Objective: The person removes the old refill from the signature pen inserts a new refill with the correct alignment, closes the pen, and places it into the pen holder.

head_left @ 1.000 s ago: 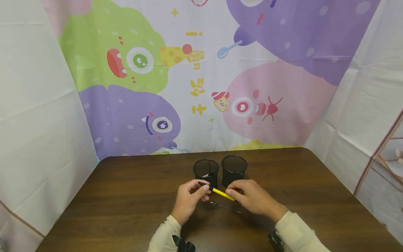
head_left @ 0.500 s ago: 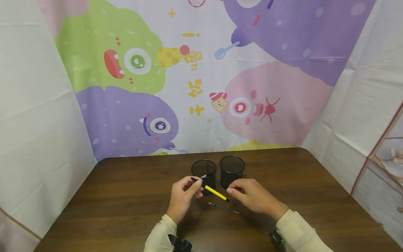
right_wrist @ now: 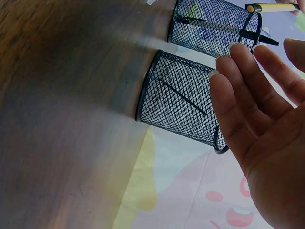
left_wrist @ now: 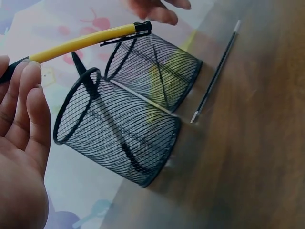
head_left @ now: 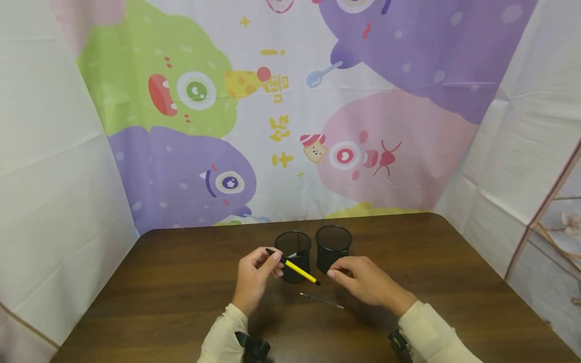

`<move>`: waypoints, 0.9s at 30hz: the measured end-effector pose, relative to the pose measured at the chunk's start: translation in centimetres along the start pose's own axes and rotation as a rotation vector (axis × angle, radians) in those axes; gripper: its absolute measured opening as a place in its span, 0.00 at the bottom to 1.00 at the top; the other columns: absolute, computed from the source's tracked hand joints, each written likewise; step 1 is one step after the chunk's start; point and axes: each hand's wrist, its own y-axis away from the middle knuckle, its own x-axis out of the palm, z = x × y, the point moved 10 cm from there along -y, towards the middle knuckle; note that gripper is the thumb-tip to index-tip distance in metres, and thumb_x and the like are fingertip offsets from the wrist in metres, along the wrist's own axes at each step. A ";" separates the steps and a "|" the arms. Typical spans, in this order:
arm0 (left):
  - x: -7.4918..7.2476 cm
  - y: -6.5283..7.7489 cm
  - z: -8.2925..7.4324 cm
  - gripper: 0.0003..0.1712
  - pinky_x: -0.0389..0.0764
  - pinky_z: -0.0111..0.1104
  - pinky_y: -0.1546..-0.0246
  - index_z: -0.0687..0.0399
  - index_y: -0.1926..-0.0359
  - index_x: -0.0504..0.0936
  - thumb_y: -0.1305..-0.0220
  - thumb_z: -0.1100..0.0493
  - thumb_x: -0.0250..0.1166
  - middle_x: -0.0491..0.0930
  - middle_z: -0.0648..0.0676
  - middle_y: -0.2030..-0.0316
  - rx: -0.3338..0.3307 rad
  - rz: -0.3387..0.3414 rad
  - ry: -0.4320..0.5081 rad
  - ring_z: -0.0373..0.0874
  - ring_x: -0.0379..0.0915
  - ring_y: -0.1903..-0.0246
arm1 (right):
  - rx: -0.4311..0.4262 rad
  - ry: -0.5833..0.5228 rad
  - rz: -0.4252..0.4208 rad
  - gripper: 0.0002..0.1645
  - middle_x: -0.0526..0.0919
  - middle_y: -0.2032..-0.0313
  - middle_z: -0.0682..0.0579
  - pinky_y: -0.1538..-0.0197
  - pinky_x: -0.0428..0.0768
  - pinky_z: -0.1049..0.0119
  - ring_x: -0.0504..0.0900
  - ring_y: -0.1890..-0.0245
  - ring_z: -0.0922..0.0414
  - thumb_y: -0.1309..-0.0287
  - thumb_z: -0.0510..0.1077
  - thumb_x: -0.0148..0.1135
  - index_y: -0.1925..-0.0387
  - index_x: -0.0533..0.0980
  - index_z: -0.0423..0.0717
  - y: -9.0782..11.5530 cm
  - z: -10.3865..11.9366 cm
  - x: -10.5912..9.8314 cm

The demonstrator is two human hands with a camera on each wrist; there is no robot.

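My left hand (head_left: 254,277) pinches a yellow pen (head_left: 299,269) near one black end, with fingertips and thumb. The pen slants down to the right, in front of the left mesh pen holder (head_left: 290,276). Its clip and black end cap show in the left wrist view. My right hand (head_left: 368,285) hovers in front of the right mesh pen holder (head_left: 333,254), fingers loosely bent and holding nothing. On the table below both hands lies a thin pen refill (head_left: 321,300). A dark pen (left_wrist: 78,63) stands tilted inside the left holder, its tip above the rim.
Both black holders stand side by side on the brown wooden table (head_left: 195,282). Behind the table hangs a cartoon-printed cloth (head_left: 281,196), with pale cloth panels at the left and right sides.
My left hand has moved left and slightly up with the yellow pen, drawing its far end away from the right fingertips. The right hand and the refill stay nearly where they were.
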 end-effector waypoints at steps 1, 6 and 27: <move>-0.1 -0.1 -0.1 0.06 0.83 0.34 0.74 0.72 0.61 0.82 0.32 0.68 0.64 0.82 0.66 0.74 0.006 -0.003 -0.007 0.45 0.79 0.79 | -0.001 0.003 -0.001 0.10 0.83 0.65 0.68 0.60 0.81 0.64 0.78 0.66 0.67 0.29 0.54 0.60 0.60 0.84 0.57 0.0 0.0 0.0; -0.8 -0.7 -1.0 0.08 0.83 0.33 0.73 0.71 0.61 0.83 0.31 0.66 0.65 0.82 0.66 0.74 0.043 -0.023 -0.015 0.45 0.79 0.79 | 0.000 -0.002 0.001 0.10 0.83 0.65 0.67 0.60 0.81 0.62 0.78 0.67 0.67 0.29 0.54 0.59 0.60 0.84 0.58 0.0 -0.1 -0.2; -2.8 -2.0 -6.2 0.09 0.83 0.31 0.74 0.78 0.60 0.80 0.31 0.70 0.62 0.80 0.72 0.74 0.109 -0.121 -0.014 0.44 0.78 0.81 | 0.021 -0.007 0.012 0.09 0.83 0.65 0.65 0.60 0.81 0.62 0.78 0.67 0.66 0.29 0.53 0.60 0.60 0.84 0.58 0.4 -0.4 -0.5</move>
